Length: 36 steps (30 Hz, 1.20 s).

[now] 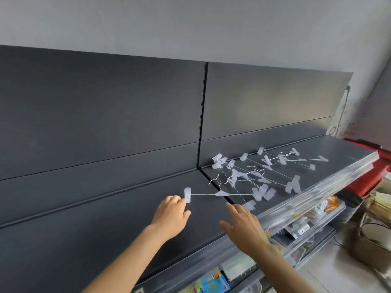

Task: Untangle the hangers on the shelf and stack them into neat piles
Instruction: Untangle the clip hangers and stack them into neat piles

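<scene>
A tangle of wire hangers [262,172] with translucent white plastic clips lies on the dark grey shelf [105,225], spread across its right half. One hanger [221,193] stretches leftward out of the tangle, its wire bar level. My left hand [172,216] pinches the white clip [187,195] at that hanger's left end. My right hand [243,227] hovers over the shelf near the front edge with fingers straight, its fingertips close to a clip [249,205] at the tangle's near side, holding nothing.
A dark back panel [95,113] rises behind the shelf. A clear plastic price rail [306,199] runs along the shelf's front edge. Lower shelves below hold packaged goods [213,282]. Bags and boxes [372,235] stand on the floor at right.
</scene>
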{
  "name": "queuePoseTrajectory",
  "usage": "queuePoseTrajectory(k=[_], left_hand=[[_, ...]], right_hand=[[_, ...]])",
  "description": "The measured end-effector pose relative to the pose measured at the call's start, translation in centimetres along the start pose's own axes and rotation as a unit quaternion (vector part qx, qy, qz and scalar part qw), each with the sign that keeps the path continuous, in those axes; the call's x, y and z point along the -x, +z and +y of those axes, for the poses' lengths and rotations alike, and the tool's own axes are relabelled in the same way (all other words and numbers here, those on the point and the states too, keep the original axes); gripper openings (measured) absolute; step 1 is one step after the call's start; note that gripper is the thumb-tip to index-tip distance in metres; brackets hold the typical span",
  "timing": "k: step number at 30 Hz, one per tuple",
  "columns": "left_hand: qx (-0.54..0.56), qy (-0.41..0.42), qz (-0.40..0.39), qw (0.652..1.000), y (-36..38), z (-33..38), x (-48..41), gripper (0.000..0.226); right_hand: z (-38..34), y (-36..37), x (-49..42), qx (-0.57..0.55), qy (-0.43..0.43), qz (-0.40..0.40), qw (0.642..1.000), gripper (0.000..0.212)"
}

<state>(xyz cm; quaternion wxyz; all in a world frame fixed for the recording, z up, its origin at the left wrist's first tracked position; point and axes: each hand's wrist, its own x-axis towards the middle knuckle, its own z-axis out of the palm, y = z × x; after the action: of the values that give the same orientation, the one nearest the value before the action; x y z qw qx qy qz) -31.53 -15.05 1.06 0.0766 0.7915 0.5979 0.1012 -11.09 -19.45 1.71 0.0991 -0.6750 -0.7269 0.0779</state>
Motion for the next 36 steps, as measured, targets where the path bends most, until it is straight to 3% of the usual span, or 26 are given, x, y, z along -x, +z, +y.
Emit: queuePoseTrajectory(k=[10, 18, 26, 36], left_hand=[[0.015, 0.031, -0.016, 0.999, 3.4, 3.6, -8.4, 0.040], [0.111, -0.020, 0.072, 0.991, 5.8, 6.7, -12.7, 0.032], [0.122, -0.152, 0.100, 0.976, 6.7, 10.3, -16.1, 0.028], [0.087, -0.265, 0.048, 0.959, 7.4, 11.1, -16.6, 0.021]], right_hand=[[7.6, -1.0, -5.9, -0.013, 0.050, 0.013, 0.999, 0.055], [13.1, -2.0, -11.4, -0.015, 0.010, -0.004, 1.000, 0.035], [18.2, -3.2, -18.2, -0.025, -0.097, -0.047, 0.994, 0.029], [15.6, -1.5, -24.1, 0.002, -0.174, -0.121, 0.977, 0.034]])
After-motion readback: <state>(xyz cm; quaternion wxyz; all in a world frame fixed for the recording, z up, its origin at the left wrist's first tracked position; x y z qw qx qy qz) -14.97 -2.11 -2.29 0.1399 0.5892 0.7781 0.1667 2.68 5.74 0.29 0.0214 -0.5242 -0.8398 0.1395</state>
